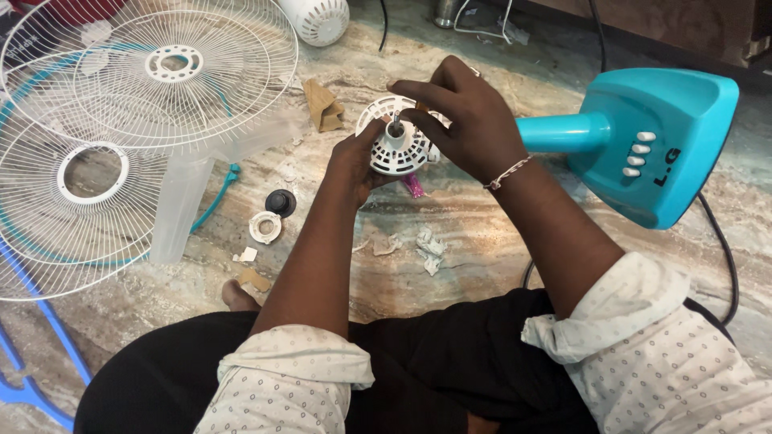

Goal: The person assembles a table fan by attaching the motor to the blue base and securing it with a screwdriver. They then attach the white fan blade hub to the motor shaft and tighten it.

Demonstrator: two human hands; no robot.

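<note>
Both hands grip round, slotted white plastic motor housing (396, 145): left hand (354, 165) beneath, right hand (470, 120) above, possibly pinching shaft.

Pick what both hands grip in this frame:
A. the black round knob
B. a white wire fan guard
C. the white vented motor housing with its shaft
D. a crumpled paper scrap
C: the left hand and right hand close around the white vented motor housing, its shaft pointing up, on the teal fan stand.
</note>
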